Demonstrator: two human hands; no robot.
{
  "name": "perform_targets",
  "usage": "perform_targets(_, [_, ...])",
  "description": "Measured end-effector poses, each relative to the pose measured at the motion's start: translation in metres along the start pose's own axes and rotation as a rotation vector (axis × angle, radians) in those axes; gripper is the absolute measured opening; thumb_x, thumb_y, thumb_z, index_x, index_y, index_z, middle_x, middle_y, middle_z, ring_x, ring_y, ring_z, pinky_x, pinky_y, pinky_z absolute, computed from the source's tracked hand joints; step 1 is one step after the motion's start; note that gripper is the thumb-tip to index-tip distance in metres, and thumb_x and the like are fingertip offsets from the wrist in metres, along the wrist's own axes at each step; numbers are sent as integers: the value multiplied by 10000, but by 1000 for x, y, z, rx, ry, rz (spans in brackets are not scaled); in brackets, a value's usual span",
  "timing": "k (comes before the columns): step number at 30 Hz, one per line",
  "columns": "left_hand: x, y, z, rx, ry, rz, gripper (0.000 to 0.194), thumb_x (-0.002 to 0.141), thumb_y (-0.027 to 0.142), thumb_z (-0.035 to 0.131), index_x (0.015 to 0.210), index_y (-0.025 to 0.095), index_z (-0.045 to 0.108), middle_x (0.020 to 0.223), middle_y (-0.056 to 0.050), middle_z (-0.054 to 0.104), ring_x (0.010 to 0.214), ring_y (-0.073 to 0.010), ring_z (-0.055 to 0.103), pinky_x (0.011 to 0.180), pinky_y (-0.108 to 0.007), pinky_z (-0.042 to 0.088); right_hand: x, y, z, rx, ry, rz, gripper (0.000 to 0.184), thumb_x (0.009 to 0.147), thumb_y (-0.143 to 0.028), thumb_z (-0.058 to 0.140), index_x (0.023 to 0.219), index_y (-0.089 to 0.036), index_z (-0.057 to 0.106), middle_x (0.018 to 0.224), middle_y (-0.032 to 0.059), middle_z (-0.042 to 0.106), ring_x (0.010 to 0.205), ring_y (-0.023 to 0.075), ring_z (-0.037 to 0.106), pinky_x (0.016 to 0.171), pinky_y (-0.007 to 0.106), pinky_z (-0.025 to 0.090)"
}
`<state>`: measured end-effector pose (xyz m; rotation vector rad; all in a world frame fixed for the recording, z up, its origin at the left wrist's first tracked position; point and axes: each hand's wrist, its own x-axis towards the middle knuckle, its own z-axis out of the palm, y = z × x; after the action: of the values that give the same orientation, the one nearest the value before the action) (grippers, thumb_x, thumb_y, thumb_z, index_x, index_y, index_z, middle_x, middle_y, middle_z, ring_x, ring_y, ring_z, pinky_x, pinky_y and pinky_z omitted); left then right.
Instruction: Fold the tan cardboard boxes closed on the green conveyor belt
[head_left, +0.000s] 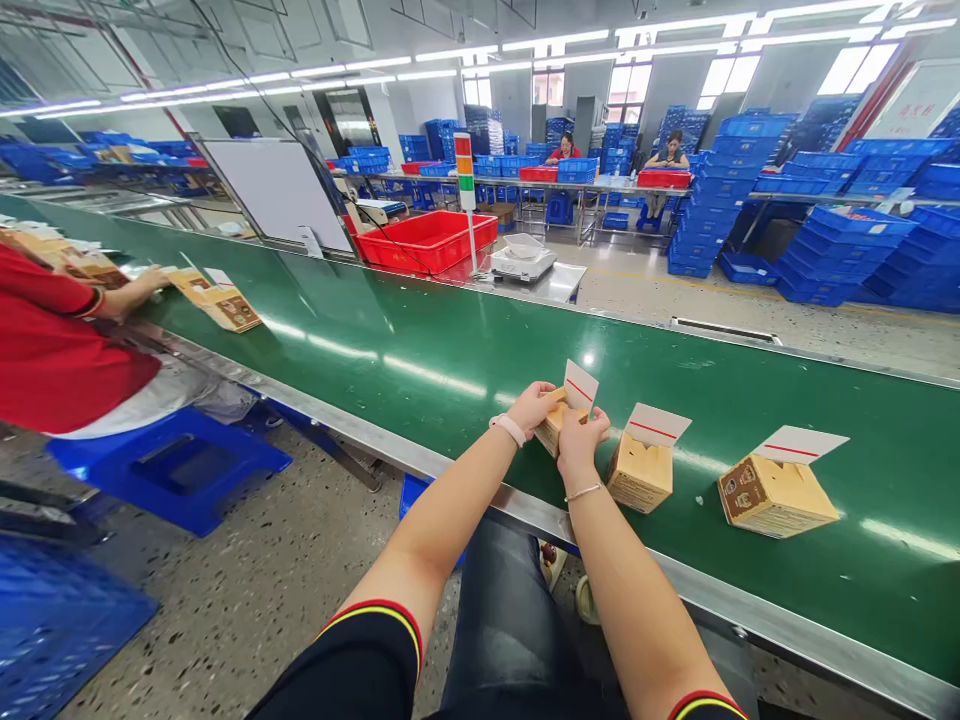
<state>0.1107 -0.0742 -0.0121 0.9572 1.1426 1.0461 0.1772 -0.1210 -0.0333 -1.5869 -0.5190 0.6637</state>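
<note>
A tan cardboard carton (551,430) with a white, red-lined card flap (581,386) is being gripped between the left hand (534,408) and right hand (581,442). A second tan carton (639,473) and a third tan carton (776,497) are standing apart on the green conveyor belt (450,370), white flaps raised.

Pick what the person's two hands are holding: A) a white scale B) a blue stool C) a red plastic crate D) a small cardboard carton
D: the left hand and right hand close around a small cardboard carton, its white red-striped card standing up, over the green conveyor belt.
</note>
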Motion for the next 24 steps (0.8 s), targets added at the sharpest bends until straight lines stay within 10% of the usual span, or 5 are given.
perform_targets(6, [-64, 9, 3, -95, 207, 298, 172, 812, 250, 589, 957, 175, 536, 1068, -77, 614, 968, -142, 589, 893, -280, 456, -52, -28, -65, 452, -205, -553, 361, 754, -267, 616, 1045, -230, 406, 1040, 36, 499, 876, 130, 587, 925, 384, 490])
perform_targets(9, [-114, 15, 7, -142, 78, 622, 200, 828, 372, 606, 890, 183, 590, 908, -50, 653, 870, -152, 614, 814, -286, 495, -76, -56, -102, 598, -266, -730, 343, 783, -122, 625, 1044, -254, 447, 984, -14, 530, 702, 66, 577, 847, 336, 531])
perform_targets(15, [-182, 39, 28, 89, -259, 1155, 96, 884, 259, 586, 893, 179, 639, 821, -47, 657, 813, -151, 616, 756, -305, 520, -93, -93, -150, 654, -385, -879, 492, 785, 17, 559, 1147, -304, 475, 979, -42, 576, 711, 62, 621, 904, 357, 546])
perform_targets(24, [-199, 46, 48, 131, -262, 1285, 24, 864, 186, 631, 874, 183, 609, 793, -23, 651, 796, -133, 605, 742, -301, 541, -96, -99, -170, 660, -331, -958, 477, 777, 44, 536, 1125, -281, 510, 932, -44, 580, 696, 66, 635, 851, 317, 557])
